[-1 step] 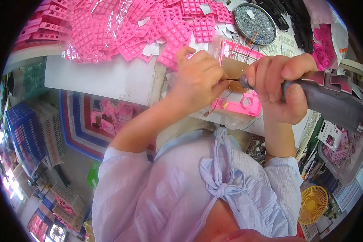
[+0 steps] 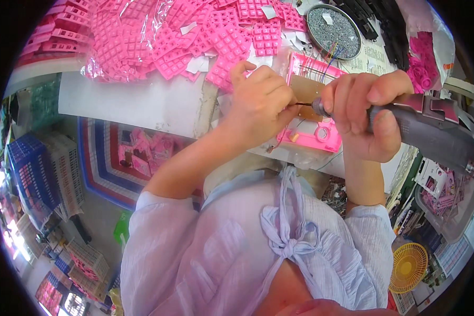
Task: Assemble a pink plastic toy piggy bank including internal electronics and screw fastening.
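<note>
Bright pink ran all around the plain brown circuit board (image 2: 304, 89).
The casing (image 2: 325, 138) under the circuit board was pink, with blue and yellow wires (image 2: 332, 56) above it; the power screwdriver (image 2: 437, 129) to its right was dark grey. Up and left of the board, the keypad pieces (image 2: 227, 39) were pink, flecked with white paper scraps (image 2: 197, 65); up and right, the small metal parts (image 2: 338, 38) were silver-grey. Below and left, a container (image 2: 84, 158) bore blue, white and red stripes; below, the shirt (image 2: 216, 253) was pale lilac-blue, finely ribbed; below and right, the basket (image 2: 408, 267) was yellow.
</note>
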### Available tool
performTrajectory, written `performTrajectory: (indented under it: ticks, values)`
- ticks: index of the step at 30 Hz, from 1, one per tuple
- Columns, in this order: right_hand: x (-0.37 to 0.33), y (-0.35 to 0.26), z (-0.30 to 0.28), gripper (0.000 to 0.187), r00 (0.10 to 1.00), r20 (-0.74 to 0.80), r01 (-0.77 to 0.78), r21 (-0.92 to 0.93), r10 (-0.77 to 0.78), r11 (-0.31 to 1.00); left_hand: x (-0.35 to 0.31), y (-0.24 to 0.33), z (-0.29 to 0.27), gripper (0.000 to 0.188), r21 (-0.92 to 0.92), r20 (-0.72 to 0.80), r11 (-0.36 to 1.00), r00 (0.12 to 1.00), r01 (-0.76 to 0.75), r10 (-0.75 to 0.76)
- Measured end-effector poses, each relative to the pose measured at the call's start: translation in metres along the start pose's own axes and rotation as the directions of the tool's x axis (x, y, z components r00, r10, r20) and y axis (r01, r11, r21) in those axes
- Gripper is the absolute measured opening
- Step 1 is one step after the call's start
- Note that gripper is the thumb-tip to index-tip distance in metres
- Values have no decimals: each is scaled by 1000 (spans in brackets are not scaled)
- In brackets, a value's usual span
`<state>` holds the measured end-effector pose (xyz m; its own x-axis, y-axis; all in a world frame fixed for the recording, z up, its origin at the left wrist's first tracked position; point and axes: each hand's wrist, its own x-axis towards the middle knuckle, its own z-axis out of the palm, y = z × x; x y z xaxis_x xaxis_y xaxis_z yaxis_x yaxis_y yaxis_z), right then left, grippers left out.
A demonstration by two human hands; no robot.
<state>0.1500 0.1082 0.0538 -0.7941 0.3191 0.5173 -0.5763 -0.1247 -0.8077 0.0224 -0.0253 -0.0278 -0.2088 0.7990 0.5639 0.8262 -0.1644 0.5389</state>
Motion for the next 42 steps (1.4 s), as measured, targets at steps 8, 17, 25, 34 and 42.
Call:
performTrajectory:
  ticks: [8, 17, 25, 34, 42]
  values:
    - [2, 28, -11, 13, 972, -231, -43, 45, 52, 998, -3, 14, -18, 35, 27, 51, 992, 991, 120, -121]
    - [4, 52, -6, 15, 991, -132, -28, -151, 8, 988, -23, 42, -14, 30, 24, 287, 988, 946, 151, -151]
    - [4, 44, -19, 12, 983, -180, -51, -142, 25, 989, -22, 49, -10, 19, 117, 311, 981, 932, 158, -187]
    - [-43, 8, -16, 42, 921, -261, -391, -606, 291, 693, -5, 34, -13, 9, 17, 336, 997, 939, 69, -71]
    - [-53, -1, -15, 41, 873, -61, -292, -860, 484, 419, 5, 23, -4, 6, -293, 299, 928, 944, 230, -140]
